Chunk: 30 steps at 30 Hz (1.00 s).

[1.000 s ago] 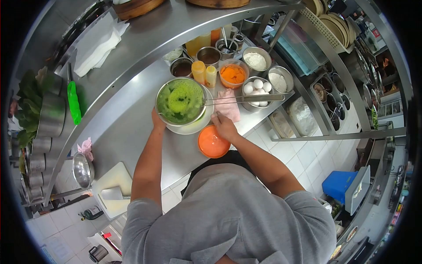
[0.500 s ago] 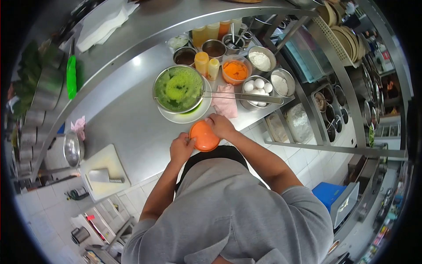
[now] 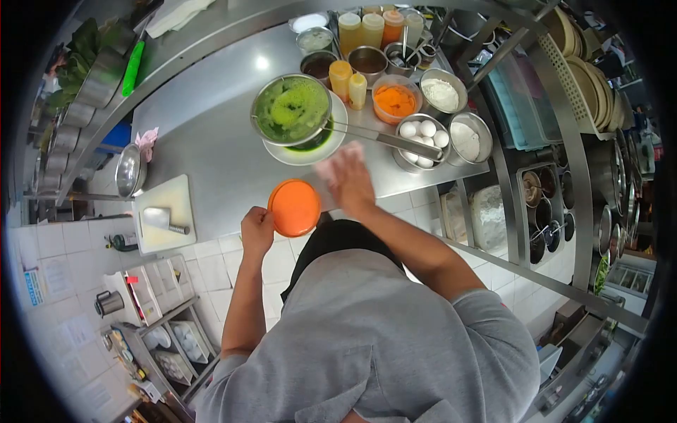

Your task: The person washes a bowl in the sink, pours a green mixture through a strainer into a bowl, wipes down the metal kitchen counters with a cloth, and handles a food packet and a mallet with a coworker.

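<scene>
My left hand (image 3: 257, 229) pinches the rim of an orange bowl (image 3: 295, 208) at the counter's front edge. The bowl's round orange face is turned up. My right hand (image 3: 352, 189) is on a pink cloth (image 3: 337, 166), both smeared by motion, just right of the bowl. Behind them a sieve (image 3: 338, 127) full of foamy green liquid (image 3: 288, 111) rests over a vessel on a white plate (image 3: 285, 156). Its long handle reaches right across a pot of eggs (image 3: 422, 135).
Squeeze bottles (image 3: 340, 79), sauce pots (image 3: 367, 60), a tub of orange food (image 3: 395, 100) and bowls of white powder (image 3: 440, 94) crowd the back right. At left lie a cutting board (image 3: 175, 204) with a cleaver (image 3: 156, 217) and a metal bowl (image 3: 130, 170). A steel shelf (image 3: 204, 56) overhangs the counter.
My right hand has let go of the orange bowl and moved onto the pink cloth, which has shifted left. My left hand has carried the bowl left, its face now more upward.
</scene>
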Available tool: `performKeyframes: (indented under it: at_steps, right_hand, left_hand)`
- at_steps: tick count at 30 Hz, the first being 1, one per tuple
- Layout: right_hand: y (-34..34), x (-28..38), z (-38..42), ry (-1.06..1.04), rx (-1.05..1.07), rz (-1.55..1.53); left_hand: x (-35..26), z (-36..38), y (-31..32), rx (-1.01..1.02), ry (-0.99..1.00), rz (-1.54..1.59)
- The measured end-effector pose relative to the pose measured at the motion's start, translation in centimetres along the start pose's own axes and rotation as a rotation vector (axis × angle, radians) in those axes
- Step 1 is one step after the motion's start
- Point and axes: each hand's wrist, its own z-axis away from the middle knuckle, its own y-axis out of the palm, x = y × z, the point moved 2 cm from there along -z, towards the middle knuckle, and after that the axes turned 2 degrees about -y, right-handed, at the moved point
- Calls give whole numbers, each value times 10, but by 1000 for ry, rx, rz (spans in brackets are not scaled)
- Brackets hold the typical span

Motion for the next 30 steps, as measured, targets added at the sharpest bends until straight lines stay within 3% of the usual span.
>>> performKeyframes:
  at_steps: [2,3,5,6,7,9,11,13,15,17,20,22,25,26,27,28,30]
  right_hand:
    - [-17,27,21,-310,87,-311]
    - [-8,23,30,-310,91,-317]
    - [17,12,45,-503,132,-348]
    - [-4,3,48,-361,253,-471]
    - [-2,-17,53,-363,255,-476]
    - [0,-73,71,-533,59,-267]
    - [-16,-127,90,-480,-39,-120]
    - [-53,-178,115,-371,6,-64]
    - [-86,-218,130,-265,70,6]
    - [-94,-268,142,-222,-60,9]
    - [-119,-304,160,58,-246,-66]
    - [-102,-328,175,198,-401,-129]
    - [-103,-265,180,221,-422,-249]
    - [-98,-238,179,141,-389,-265]
    - [-92,-206,175,64,-354,-280]
    - [-85,-132,157,-33,-309,-286]
    - [-52,-64,125,-51,-296,-311]
  left_hand:
    - [-28,17,12,58,-168,206]
    - [-38,20,25,56,-174,202]
    - [-55,21,54,115,-264,298]
    - [-65,22,66,149,-303,322]
    - [-69,18,82,146,-307,318]
    - [-70,3,120,230,-348,380]
    - [-70,-16,153,256,-372,424]
    - [-70,-18,188,290,-413,475]
    - [-77,-34,206,190,-421,513]
    - [-87,-46,216,175,-407,560]
    - [-87,-41,218,185,-391,747]
    - [-84,-35,206,196,-372,898]
    - [-51,-1,163,321,-265,824]
    - [-28,14,149,339,-222,793]
    - [7,36,129,359,-203,670]
    - [57,64,86,362,-196,544]
    - [123,102,35,336,-266,385]
